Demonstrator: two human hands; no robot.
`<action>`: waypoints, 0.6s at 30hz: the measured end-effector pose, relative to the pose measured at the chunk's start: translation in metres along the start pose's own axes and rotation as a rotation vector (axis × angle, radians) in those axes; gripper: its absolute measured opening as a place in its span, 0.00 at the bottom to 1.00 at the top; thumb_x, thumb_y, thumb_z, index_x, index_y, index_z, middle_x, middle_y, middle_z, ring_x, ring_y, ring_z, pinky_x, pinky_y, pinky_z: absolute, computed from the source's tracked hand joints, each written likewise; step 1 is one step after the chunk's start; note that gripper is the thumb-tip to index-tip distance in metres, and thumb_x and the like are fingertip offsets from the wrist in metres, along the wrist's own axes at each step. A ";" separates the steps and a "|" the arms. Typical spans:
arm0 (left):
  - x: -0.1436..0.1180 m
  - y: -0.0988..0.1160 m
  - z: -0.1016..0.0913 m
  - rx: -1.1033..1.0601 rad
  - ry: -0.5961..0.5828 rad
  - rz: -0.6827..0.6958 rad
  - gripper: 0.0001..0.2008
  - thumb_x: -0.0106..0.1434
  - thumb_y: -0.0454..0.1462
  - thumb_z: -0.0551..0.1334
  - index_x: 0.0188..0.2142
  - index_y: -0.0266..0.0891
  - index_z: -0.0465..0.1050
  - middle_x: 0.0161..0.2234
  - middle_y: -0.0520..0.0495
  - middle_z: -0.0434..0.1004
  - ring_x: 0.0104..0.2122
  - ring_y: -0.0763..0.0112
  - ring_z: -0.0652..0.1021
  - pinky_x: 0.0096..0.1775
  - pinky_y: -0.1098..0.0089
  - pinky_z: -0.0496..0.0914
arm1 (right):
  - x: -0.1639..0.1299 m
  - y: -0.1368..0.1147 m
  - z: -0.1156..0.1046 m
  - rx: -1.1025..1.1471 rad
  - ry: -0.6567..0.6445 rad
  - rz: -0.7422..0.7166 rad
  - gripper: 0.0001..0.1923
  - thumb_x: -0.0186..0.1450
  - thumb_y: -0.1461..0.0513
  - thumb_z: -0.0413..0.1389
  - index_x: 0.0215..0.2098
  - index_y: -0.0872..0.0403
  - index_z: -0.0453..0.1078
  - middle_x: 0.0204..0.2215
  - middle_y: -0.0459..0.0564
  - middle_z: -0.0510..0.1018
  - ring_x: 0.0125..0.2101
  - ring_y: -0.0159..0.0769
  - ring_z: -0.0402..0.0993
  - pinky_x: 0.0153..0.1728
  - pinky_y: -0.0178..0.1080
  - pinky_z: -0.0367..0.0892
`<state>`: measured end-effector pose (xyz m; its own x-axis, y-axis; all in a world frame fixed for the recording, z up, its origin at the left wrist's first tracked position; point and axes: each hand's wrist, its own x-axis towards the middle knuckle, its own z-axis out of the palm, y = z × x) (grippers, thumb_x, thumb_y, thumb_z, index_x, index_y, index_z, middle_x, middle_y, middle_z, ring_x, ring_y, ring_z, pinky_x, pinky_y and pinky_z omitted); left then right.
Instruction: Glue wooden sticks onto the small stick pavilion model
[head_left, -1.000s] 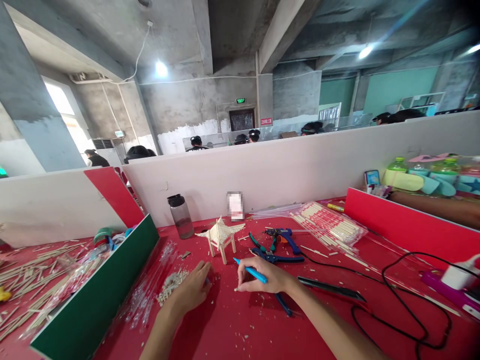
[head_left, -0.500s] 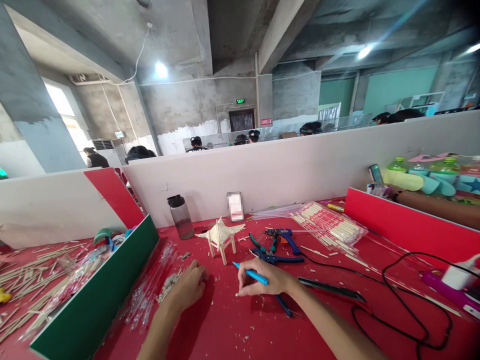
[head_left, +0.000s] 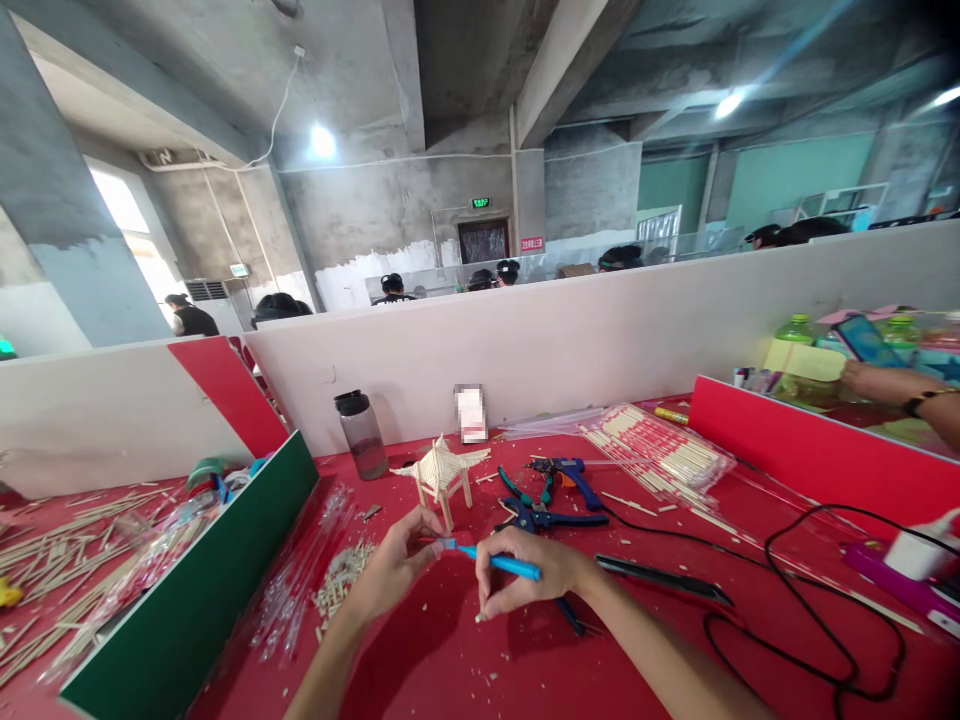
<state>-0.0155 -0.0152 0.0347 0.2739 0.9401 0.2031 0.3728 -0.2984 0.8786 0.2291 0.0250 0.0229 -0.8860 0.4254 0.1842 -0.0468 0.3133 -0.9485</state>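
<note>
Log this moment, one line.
right hand: blue pen, stick bit; left hand: blue cap near pen tip; stick house: upright beyond hands

Slim bright-blue pen (head_left: 517, 568) in right hand (head_left: 551, 577), slanted, tip toward left hand (head_left: 401, 552), which pinches small pale-blue piece (head_left: 448, 544). Short pale stick bit (head_left: 479, 618) pinched low in right hand.

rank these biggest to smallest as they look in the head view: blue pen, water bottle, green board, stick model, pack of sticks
1. green board
2. pack of sticks
3. stick model and water bottle, too alike to rank
4. blue pen, partly covered by fingers
</note>
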 end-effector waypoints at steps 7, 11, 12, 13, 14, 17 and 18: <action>0.001 0.003 0.004 -0.076 -0.007 -0.006 0.16 0.62 0.50 0.64 0.37 0.40 0.68 0.36 0.48 0.73 0.37 0.67 0.74 0.40 0.69 0.70 | 0.001 0.000 0.001 0.024 -0.015 0.013 0.16 0.56 0.53 0.69 0.31 0.55 0.71 0.30 0.47 0.82 0.34 0.37 0.82 0.36 0.36 0.73; 0.000 0.002 0.005 -0.104 -0.018 0.007 0.14 0.62 0.48 0.65 0.37 0.40 0.69 0.36 0.48 0.74 0.37 0.68 0.74 0.41 0.68 0.70 | 0.001 0.003 0.002 0.034 -0.006 0.023 0.16 0.56 0.54 0.69 0.31 0.55 0.71 0.30 0.47 0.82 0.34 0.37 0.82 0.36 0.36 0.73; 0.000 0.002 0.006 -0.112 -0.017 0.010 0.14 0.62 0.48 0.66 0.37 0.40 0.69 0.36 0.48 0.74 0.37 0.68 0.74 0.41 0.68 0.70 | 0.001 0.004 0.002 0.040 -0.005 0.022 0.16 0.55 0.54 0.69 0.31 0.55 0.70 0.30 0.47 0.82 0.34 0.37 0.82 0.36 0.36 0.73; 0.000 0.001 0.006 -0.122 -0.016 0.011 0.15 0.62 0.48 0.66 0.37 0.40 0.69 0.36 0.48 0.74 0.37 0.68 0.74 0.41 0.68 0.70 | 0.001 0.004 0.002 0.047 -0.005 0.018 0.16 0.55 0.54 0.69 0.31 0.55 0.70 0.30 0.47 0.82 0.34 0.37 0.82 0.36 0.36 0.73; 0.000 0.000 0.007 -0.133 -0.013 0.013 0.15 0.61 0.48 0.66 0.38 0.40 0.69 0.36 0.47 0.74 0.37 0.67 0.74 0.41 0.67 0.70 | 0.001 0.005 0.002 0.058 -0.004 0.012 0.16 0.55 0.55 0.69 0.31 0.55 0.70 0.30 0.47 0.82 0.34 0.37 0.82 0.36 0.36 0.73; 0.000 0.001 0.009 -0.168 -0.001 0.021 0.15 0.61 0.48 0.67 0.37 0.41 0.69 0.36 0.48 0.73 0.37 0.67 0.74 0.41 0.67 0.70 | 0.002 0.006 0.001 0.094 0.007 -0.006 0.15 0.55 0.56 0.69 0.31 0.55 0.70 0.29 0.47 0.82 0.34 0.38 0.82 0.36 0.37 0.73; 0.000 0.002 0.010 -0.176 0.003 0.024 0.15 0.60 0.48 0.67 0.37 0.41 0.70 0.36 0.48 0.73 0.37 0.68 0.74 0.41 0.67 0.70 | 0.001 0.006 0.001 0.099 0.013 -0.010 0.15 0.55 0.56 0.69 0.31 0.55 0.70 0.29 0.47 0.81 0.33 0.37 0.82 0.36 0.37 0.73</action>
<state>-0.0059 -0.0174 0.0316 0.2777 0.9337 0.2262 0.2052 -0.2877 0.9355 0.2270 0.0265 0.0172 -0.8792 0.4342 0.1964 -0.1016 0.2319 -0.9674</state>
